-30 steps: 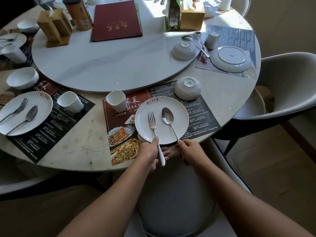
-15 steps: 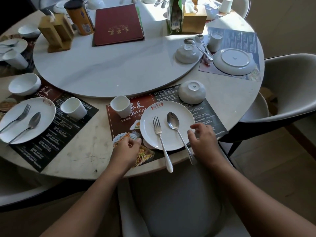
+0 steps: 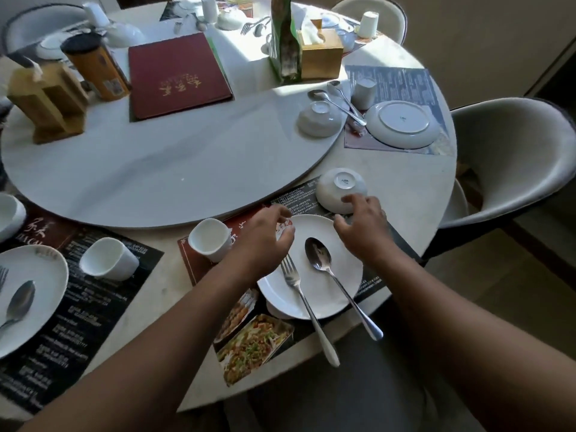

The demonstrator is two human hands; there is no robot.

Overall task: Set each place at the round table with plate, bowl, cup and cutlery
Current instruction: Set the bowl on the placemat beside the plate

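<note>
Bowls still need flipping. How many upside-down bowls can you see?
2 for sure: the near bowl at the right hand, and a second bowl on the turntable's right rim. Those on the far side are too blurred to judge.

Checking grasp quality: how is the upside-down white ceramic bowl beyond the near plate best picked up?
Probably from above on the near side, where the right hand is. The upside-down white ceramic bowl lies rim-down, foot ring up, so the grip should span its domed wall low near the rim; the pale round turntable crowds its far side.
</note>
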